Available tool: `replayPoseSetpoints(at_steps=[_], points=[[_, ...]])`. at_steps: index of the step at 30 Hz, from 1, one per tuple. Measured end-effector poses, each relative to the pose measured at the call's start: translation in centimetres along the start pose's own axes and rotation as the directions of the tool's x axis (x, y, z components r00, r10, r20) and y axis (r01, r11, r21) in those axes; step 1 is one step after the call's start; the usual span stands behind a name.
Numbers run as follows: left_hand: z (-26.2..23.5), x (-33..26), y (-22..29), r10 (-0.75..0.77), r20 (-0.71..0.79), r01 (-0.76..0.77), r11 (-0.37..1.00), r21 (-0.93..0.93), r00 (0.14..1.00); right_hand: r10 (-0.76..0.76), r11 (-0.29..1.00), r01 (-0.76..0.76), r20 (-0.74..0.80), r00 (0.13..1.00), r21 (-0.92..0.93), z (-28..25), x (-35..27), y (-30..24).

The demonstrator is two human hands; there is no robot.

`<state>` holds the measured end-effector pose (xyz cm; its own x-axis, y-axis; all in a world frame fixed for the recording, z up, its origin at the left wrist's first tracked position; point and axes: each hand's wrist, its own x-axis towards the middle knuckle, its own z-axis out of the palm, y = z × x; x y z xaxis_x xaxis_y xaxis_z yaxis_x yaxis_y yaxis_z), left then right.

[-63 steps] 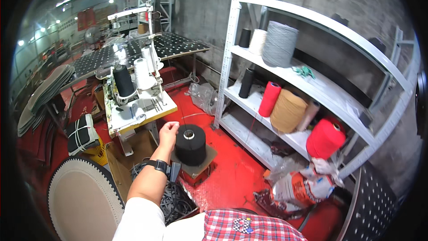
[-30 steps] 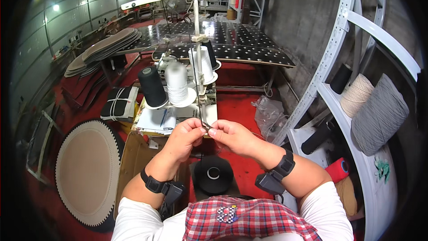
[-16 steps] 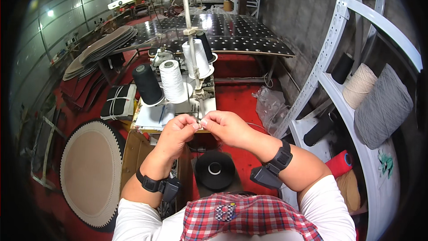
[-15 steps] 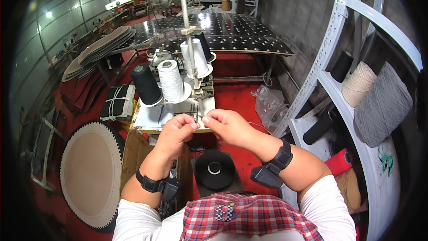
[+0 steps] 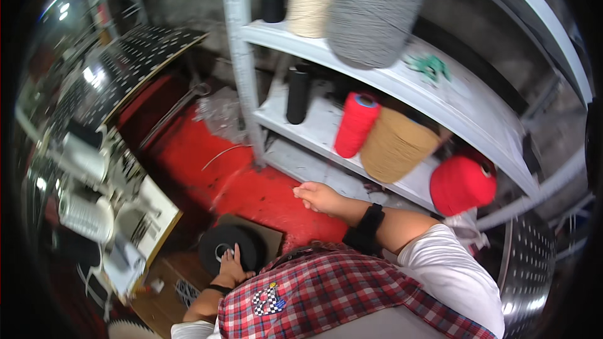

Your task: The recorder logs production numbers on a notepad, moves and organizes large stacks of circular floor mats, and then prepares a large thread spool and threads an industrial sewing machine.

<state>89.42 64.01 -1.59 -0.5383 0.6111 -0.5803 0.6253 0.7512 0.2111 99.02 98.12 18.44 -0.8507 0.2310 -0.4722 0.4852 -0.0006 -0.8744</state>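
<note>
The blk thread spool [image 5: 249,245] stood upright on a brown board [image 5: 270,236], low & L of ctr, its pale core ring [image 5: 219,251] facing up. The L hand [image 5: 232,269] lay on its near side & top, fingers fairly straight & a bit apart, one reaching close to the core; it touched the windings w/o visibly gripping round them. The R hand [image 5: 314,198] was out over the red floor [image 5: 270,204], well apart from the spool, fingers curled & tips drawn together; cdn't tell if a thread was pinched there

Handling: fat & densely wound, so prob a fair bit of wt, more than the thin blk cone [image 5: 298,97] on the rack [image 5: 237,56]. Surface looked matte, so prob grippy rather than slick, soft on the outside w/ a firm body under. Not fragile as a whole, but outer wraps cd slough or snag if squeezed or dragged from one side. Best hold, prob: both palms round the widest part, or fingers hooked in the core w/ the other hand steadying the side
</note>
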Motion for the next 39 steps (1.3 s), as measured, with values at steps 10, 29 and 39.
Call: replayPoseSetpoints(at_steps=[10, 29, 39], points=[[1.0, 4.0, 0.7, -0.119, -0.058, 0.125, 0.987, 0.105, 0.991, 0.241, 0.942, -0.078, -0.496, 0.834, 0.326, -9.8, -11.2, 12.7], [-29.4, 6.6, 16.6, 0.275, -0.512, -0.341, 0.939, -0.039, 0.814, -0.635, 0.516, 0.049, -0.344, 0.692, -0.855, -19.2, 23.3, -11.1], [-38.9, 15.7, 24.2, 0.389, -0.572, -0.408, 0.907, 0.102, 0.722, -0.697, 0.716, 0.121, -0.713, 0.079, -0.687, -23.9, 28.7, -10.7]])
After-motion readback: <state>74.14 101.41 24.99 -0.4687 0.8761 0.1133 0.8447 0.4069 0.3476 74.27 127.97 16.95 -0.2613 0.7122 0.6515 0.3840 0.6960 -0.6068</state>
